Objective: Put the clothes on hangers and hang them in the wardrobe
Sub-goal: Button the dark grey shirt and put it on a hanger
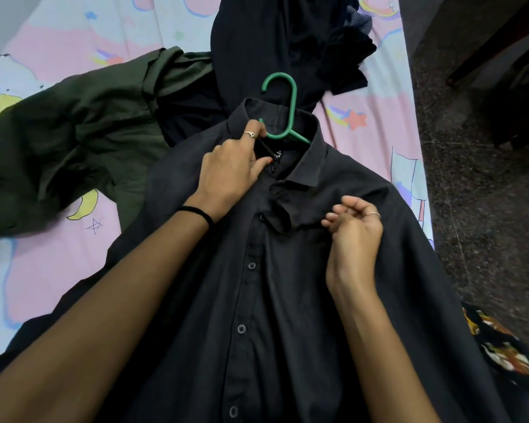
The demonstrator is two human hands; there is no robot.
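Note:
A black button-up shirt lies face up on the bed, with a green plastic hanger inside it; only the hook and part of the shoulders show at the open collar. My left hand pinches the left side of the collar next to the hanger. My right hand hovers just over the shirt's right chest, below the collar point, with fingers loosely curled and nothing visibly in them. The top button is undone.
An olive-green garment lies crumpled to the left and a pile of dark clothes lies beyond the collar. The pink-and-blue patterned bedsheet covers the bed. A dark speckled floor runs along the right.

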